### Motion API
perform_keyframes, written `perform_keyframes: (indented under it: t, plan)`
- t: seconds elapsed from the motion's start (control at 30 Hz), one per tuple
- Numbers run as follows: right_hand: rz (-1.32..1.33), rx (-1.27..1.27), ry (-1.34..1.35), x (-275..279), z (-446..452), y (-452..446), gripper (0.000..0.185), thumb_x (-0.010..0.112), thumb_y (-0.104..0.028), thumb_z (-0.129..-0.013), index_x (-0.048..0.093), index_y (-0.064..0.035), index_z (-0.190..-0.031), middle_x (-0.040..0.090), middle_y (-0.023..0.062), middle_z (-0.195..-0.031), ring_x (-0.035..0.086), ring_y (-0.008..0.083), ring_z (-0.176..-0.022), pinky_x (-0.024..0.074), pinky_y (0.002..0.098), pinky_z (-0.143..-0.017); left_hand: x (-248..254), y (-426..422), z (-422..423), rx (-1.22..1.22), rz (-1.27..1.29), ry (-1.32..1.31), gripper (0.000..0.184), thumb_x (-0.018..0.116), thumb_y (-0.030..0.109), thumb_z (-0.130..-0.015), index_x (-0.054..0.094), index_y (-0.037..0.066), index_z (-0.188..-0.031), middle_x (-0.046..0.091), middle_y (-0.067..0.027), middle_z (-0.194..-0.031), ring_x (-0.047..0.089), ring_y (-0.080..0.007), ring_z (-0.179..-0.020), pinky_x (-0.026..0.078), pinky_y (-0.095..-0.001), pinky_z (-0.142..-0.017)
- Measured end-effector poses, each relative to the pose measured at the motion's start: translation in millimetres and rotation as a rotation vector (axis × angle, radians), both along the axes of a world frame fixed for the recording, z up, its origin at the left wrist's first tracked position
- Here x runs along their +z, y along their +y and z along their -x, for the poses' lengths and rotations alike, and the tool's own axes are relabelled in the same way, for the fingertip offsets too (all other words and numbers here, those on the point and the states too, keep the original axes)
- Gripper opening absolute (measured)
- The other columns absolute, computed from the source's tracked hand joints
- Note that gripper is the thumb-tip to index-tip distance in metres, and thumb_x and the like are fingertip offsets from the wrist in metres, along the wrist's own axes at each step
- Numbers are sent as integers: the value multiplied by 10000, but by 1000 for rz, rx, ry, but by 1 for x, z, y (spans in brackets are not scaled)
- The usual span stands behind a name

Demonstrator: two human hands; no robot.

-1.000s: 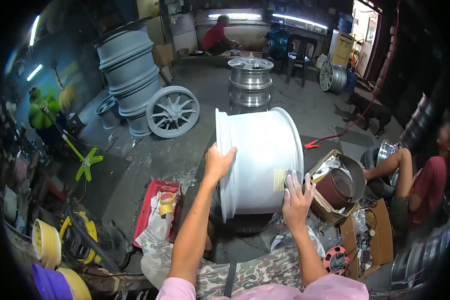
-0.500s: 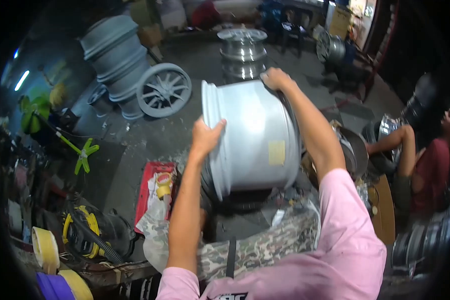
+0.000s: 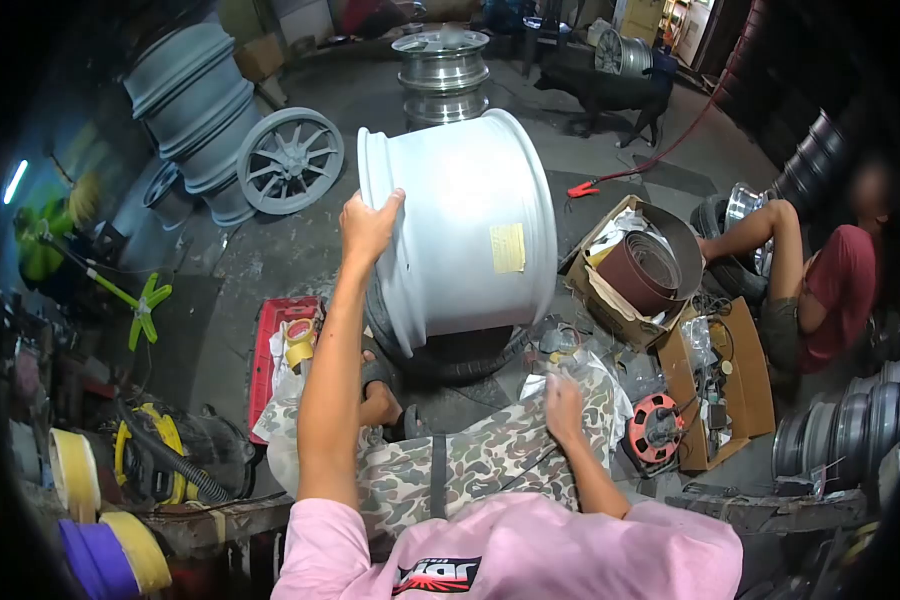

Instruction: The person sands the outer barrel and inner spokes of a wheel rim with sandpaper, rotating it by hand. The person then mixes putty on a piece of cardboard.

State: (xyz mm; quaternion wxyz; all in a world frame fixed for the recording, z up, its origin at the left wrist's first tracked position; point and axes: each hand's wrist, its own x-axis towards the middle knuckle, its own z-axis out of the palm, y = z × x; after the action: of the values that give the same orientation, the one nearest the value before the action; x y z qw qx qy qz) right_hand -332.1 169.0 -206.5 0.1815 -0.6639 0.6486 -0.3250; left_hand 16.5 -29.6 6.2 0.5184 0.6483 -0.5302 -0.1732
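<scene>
A large pale-grey wheel rim (image 3: 460, 225) lies on its side in front of me, with a yellowish tape patch (image 3: 507, 248) on its barrel. My left hand (image 3: 370, 225) grips the rim's left lip, thumb laid over the edge. Under the rim shows a black tyre (image 3: 470, 370). Away from the rim, my right hand (image 3: 563, 405) is low over the camouflage cloth (image 3: 500, 430) on my lap. Its fingers are smeared, so I cannot see whether they hold anything.
At right are a box with a sandpaper roll (image 3: 640, 270), an open carton (image 3: 735, 400), a red cable reel (image 3: 655, 428) and a seated person (image 3: 840, 300). Grey rims (image 3: 195, 110) are stacked at left, silver rims (image 3: 445, 75) ahead. A black dog (image 3: 610, 95) stands behind. A red crate (image 3: 280, 340) lies left.
My right hand has let go of the rim's upper right edge and come down to my lap. My left hand still holds the left lip. The dog shows more clearly as the view shifts.
</scene>
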Motion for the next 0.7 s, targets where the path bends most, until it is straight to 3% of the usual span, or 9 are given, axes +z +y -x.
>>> perform_keyframes:
  t: [0.03,0.1,0.17,0.37,0.43,0.53,0.57,0.63,0.7]
  plan:
    - [54,-40,-131,-10,18,1,292,494,-158,-1035,716,7,-1124,678,231,-1224,563,404,-1243,402,463,-1077,6,-1,2,6,9,-5,442,743,344,-861,715,-48,-1063,752,-227,-967,738,-351,-949,547,-417,-854]
    - [76,-141,-85,3,51,-8,290,504,-175,-1039,703,36,-1038,676,240,-1046,614,379,-1062,448,439,-933,6,6,9,94,91,-137,457,688,392,-910,700,-44,-1046,732,-271,-976,705,-442,-968,532,-487,-866]
    - [219,-208,-213,35,61,-35,276,535,-180,-1031,674,56,-997,631,193,-878,600,357,-880,446,436,-813,3,2,8,142,75,-201,477,639,417,-942,688,-46,-1042,725,-281,-979,690,-466,-971,518,-515,-870]
    - [306,45,-599,147,59,-127,278,690,-204,-979,722,33,-1120,671,7,-824,560,65,-723,444,246,-642,19,18,-9,143,-101,-446,548,442,468,-1040,664,-32,-1070,693,-330,-999,644,-533,-983,480,-571,-878]
    - [138,56,-784,209,49,-137,230,719,-169,-954,732,11,-1097,659,-14,-828,553,25,-708,408,196,-611,15,27,-10,127,-113,-473,555,411,467,-1050,670,-24,-1061,685,-337,-1002,635,-540,-984,475,-572,-875]
    - [83,305,-1239,245,40,-177,185,722,-173,-946,742,-5,-1022,663,-24,-777,561,57,-635,424,220,-587,-7,34,-11,190,16,-264,555,389,441,-1063,666,-29,-966,674,-324,-966,627,-530,-965,468,-563,-832]
    - [81,306,-1233,241,40,-203,185,722,-173,-946,742,-5,-1022,663,-24,-777,561,57,-635,424,220,-587,-4,36,-8,192,16,-259,555,389,441,-1063,666,-29,-966,674,-324,-966,627,-530,-965,468,-563,-832]
    - [59,237,-576,201,33,-248,164,729,-166,-917,744,-6,-954,681,-1,-732,599,87,-622,475,256,-604,7,47,-6,169,99,-225,532,398,413,-1067,658,-42,-974,673,-316,-931,622,-532,-931,472,-544,-800]
    - [339,-27,-147,180,26,-250,173,741,-167,-880,739,3,-911,700,35,-716,635,106,-640,505,277,-638,12,52,-6,195,189,-227,444,462,348,-1058,660,-40,-973,689,-267,-882,654,-467,-846,487,-493,-758]
